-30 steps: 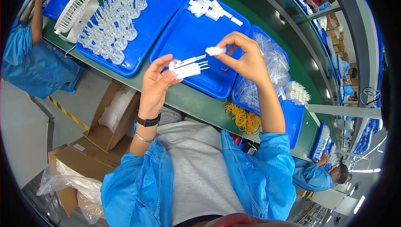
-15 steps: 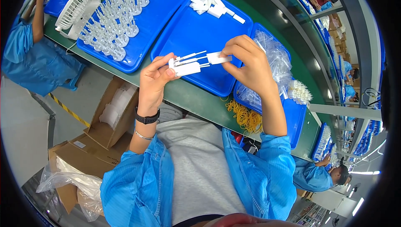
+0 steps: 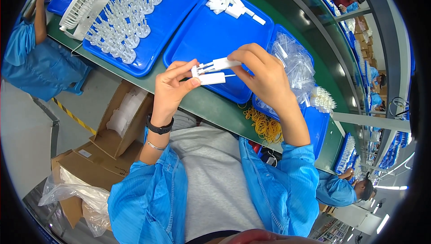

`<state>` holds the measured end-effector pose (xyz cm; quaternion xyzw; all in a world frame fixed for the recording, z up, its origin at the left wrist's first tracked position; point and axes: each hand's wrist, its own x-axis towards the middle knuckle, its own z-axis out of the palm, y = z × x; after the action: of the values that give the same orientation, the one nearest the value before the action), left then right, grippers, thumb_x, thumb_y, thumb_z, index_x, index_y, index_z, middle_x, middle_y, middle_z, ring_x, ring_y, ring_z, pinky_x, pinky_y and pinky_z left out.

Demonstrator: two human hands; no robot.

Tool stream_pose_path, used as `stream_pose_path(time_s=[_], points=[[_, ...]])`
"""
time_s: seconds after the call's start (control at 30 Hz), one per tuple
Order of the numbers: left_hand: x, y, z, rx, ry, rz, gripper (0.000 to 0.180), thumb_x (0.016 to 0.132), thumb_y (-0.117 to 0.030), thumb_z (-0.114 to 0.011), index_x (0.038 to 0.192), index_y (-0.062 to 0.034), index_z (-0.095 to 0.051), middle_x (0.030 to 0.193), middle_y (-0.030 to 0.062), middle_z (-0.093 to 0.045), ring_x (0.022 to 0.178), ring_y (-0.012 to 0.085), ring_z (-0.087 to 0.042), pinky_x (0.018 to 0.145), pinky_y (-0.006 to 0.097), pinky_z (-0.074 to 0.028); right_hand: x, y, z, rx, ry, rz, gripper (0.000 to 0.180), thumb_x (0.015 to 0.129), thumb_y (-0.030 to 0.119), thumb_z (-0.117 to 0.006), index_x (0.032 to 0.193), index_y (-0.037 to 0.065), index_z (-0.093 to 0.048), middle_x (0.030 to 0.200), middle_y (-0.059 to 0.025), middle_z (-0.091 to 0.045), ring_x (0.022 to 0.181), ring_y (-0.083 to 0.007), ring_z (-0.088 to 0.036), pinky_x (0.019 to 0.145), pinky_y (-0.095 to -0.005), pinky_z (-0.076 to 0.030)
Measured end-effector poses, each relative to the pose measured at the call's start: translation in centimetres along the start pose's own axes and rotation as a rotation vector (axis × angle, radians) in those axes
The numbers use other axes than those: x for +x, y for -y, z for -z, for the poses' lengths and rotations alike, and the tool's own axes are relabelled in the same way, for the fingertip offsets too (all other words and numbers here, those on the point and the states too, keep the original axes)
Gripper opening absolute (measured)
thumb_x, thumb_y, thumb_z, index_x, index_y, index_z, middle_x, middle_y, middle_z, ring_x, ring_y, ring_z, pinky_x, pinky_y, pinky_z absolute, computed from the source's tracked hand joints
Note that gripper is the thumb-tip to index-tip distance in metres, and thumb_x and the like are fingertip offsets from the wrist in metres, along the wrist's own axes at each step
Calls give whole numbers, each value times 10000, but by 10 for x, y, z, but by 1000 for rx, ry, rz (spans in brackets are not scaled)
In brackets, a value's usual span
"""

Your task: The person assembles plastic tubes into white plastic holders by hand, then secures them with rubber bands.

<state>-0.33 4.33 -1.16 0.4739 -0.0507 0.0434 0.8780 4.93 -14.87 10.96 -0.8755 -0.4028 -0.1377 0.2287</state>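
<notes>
My left hand (image 3: pixel 173 84) pinches the base of a white pronged plastic part (image 3: pixel 195 71) between thumb and fingers, its thin prongs pointing right. One white rectangular block (image 3: pixel 212 79) sits along the near prong, whose tip sticks out beyond it. My right hand (image 3: pixel 265 73) grips a second white block (image 3: pixel 223 63) by its right end. That block covers the outer ends of the farther prongs; how many it takes in is not clear. Both hands are above the near edge of the middle blue tray (image 3: pixel 197 33), where loose white blocks (image 3: pixel 233 10) lie at the far end.
Left of it, a blue tray (image 3: pixel 146 67) carries rows of pronged parts (image 3: pixel 119 33) beside a white fan (image 3: pixel 83 10). To the right are clear plastic sleeves (image 3: pixel 294 60), yellow rubber bands (image 3: pixel 267 125) and small white pieces (image 3: pixel 322 98). Cardboard boxes (image 3: pixel 96 165) stand below left; co-workers sit nearby.
The block in my right hand has moved left and now overlaps the farther prongs, where before it was at their tips. My left hand has shifted slightly right with the pronged part.
</notes>
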Motion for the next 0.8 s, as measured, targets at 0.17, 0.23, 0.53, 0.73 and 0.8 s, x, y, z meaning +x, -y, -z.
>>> stream_pose_path(time_s=[0.17,0.23,0.53,0.73,0.8], points=[[-1,3,3,-12,18,3,422,762,68,-704,1170,36,-600,1091,103,-560,971,186,-603,830,275,-542,-2,3,-2,119,81,58,183,704,-9,-694,865,70,-656,953,-57,-626,763,-233,-652,626,-309,-541],[-2,3,4,-24,19,7,423,759,69,-707,1168,33,-603,1097,105,-561,972,188,-603,832,277,-538,-2,0,-3,179,123,60,222,690,-37,-702,876,82,-683,983,-55,-651,809,-220,-667,651,-288,-549],[-1,7,9,56,144,-26,443,750,68,-714,1177,26,-602,1092,116,-580,978,198,-611,833,284,-524,1,-4,-7,266,253,124,251,665,-7,-714,889,104,-726,985,-50,-690,800,-204,-683,634,-273,-556],[0,8,8,-164,102,139,480,812,15,-677,1265,29,-519,1164,150,-590,992,212,-626,824,284,-531,10,-25,-18,455,173,232,203,763,21,-666,950,84,-714,1031,-79,-679,878,-261,-664,803,-354,-536],[-2,10,12,-98,143,163,437,863,-34,-636,1275,26,-503,1185,163,-586,956,218,-643,808,277,-543,19,-43,-15,784,255,122,201,823,72,-632,1012,48,-697,1082,-104,-668,992,-250,-633,900,-363,-485]])
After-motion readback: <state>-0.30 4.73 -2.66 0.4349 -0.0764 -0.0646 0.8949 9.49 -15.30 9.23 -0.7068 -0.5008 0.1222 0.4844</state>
